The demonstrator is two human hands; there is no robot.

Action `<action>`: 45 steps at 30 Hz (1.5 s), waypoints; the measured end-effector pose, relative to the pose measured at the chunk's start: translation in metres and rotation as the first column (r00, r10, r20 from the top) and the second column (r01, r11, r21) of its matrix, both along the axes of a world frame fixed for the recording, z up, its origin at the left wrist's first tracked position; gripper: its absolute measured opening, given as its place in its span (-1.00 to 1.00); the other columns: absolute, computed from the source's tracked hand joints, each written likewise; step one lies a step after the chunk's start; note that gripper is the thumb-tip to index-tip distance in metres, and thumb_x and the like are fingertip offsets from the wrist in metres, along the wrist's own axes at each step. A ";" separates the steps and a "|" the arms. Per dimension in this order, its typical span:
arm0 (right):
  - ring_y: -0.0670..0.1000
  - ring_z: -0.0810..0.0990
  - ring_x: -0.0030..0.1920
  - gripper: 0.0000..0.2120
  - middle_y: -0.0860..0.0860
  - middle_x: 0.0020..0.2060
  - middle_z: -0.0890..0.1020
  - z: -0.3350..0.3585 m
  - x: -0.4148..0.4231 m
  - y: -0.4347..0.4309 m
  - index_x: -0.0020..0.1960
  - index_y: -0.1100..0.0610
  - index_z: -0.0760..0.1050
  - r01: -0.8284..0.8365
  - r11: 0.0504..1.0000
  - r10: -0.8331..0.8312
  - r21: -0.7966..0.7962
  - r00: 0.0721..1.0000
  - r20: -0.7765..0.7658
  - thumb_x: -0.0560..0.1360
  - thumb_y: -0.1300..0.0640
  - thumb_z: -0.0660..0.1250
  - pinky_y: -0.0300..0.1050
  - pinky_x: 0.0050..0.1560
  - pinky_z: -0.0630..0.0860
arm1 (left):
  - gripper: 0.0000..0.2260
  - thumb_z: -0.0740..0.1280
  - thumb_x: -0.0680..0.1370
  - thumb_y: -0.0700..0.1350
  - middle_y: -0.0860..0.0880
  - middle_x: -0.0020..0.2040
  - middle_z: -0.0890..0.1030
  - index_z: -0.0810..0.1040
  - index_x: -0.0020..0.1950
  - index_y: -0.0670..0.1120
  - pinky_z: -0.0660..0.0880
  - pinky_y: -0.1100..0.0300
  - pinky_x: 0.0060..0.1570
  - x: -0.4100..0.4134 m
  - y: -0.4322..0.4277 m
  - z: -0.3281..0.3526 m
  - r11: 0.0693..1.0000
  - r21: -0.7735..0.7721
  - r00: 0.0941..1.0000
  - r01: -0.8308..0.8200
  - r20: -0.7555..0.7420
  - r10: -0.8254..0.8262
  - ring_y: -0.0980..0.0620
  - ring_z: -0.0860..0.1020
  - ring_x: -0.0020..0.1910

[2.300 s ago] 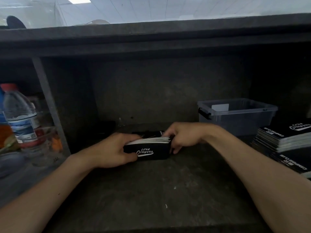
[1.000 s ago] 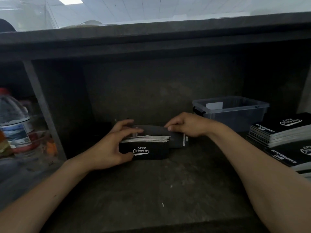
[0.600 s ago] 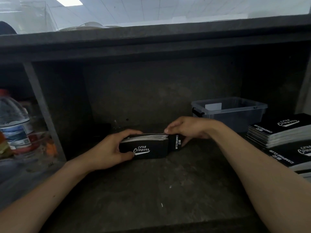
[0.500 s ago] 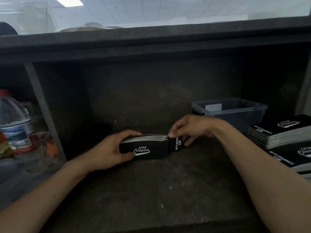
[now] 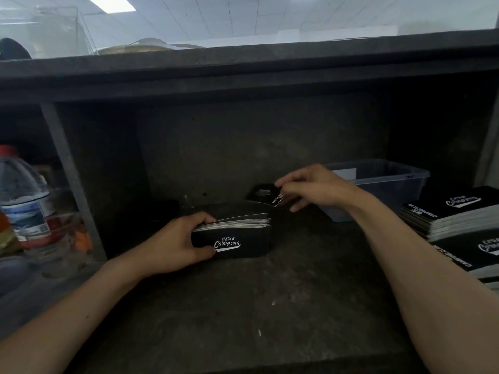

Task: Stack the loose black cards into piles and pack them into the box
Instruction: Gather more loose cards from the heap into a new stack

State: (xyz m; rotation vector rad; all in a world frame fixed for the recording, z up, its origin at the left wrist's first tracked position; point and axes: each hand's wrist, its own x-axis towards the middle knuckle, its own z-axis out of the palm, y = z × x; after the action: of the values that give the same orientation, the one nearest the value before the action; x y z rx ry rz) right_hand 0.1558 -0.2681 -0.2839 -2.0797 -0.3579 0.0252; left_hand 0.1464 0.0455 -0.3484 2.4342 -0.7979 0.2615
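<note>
A small black box (image 5: 237, 242) printed "Club Camping" stands on the dark shelf floor (image 5: 256, 306), filled with a pile of black cards (image 5: 237, 221) whose pale edges show at its top. My left hand (image 5: 179, 242) grips the box's left end, thumb on the front and fingers over the cards. My right hand (image 5: 310, 188) is raised above and right of the box, pinching a single black card (image 5: 278, 199) with white print.
A clear plastic bin (image 5: 383, 184) sits behind my right wrist. Stacks of black "Club Camping" booklets (image 5: 456, 214) lie at the right. A water bottle (image 5: 23, 195) and a glass bowl (image 5: 58, 233) stand beyond a divider (image 5: 70, 179) at left.
My right hand has lifted away from the box's right end, up and to the right, with one card pinched in its fingers. My left hand stays on the box.
</note>
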 end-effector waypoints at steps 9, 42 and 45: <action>-0.04 0.62 -0.12 -0.87 0.00 -0.16 0.65 -0.006 0.003 0.009 -0.14 0.05 0.62 0.122 0.972 -0.029 -0.202 0.910 0.412 0.47 -0.01 0.44 -0.07 -0.06 0.54 | -0.42 0.41 0.34 0.18 0.15 0.27 0.60 0.47 0.37 0.20 0.48 0.27 0.31 -0.006 -0.002 0.000 0.999 -0.019 1.000 0.026 -0.011 -0.027 0.27 0.58 0.23; 0.08 0.48 0.24 -0.53 0.12 0.32 0.46 -0.030 -0.018 0.085 0.46 0.11 0.25 -0.002 0.731 0.048 -0.682 0.998 0.049 0.58 0.07 0.19 -0.15 0.17 0.39 | -0.40 0.30 0.41 0.03 0.06 0.35 0.50 0.38 0.48 0.07 0.43 0.09 0.39 -0.009 -0.013 -0.003 0.995 0.033 0.996 -0.090 -0.007 0.090 0.13 0.50 0.31; 0.03 0.50 0.20 -0.65 0.06 0.26 0.52 -0.019 -0.024 0.074 0.37 0.09 0.41 -0.059 0.750 0.088 -0.659 0.996 0.011 0.60 0.10 0.17 -0.10 0.22 0.42 | -0.49 0.14 0.43 0.17 0.07 0.27 0.54 0.40 0.38 0.11 0.48 0.04 0.28 -0.015 -0.015 0.000 0.973 0.159 0.986 -0.169 0.027 0.167 0.08 0.53 0.22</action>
State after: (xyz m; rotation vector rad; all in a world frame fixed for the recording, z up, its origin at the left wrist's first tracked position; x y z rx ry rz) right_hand 0.1314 -0.1938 -0.3024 -2.7754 -0.5104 0.1804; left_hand 0.1317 0.0301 -0.3481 2.6594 -0.6403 0.2876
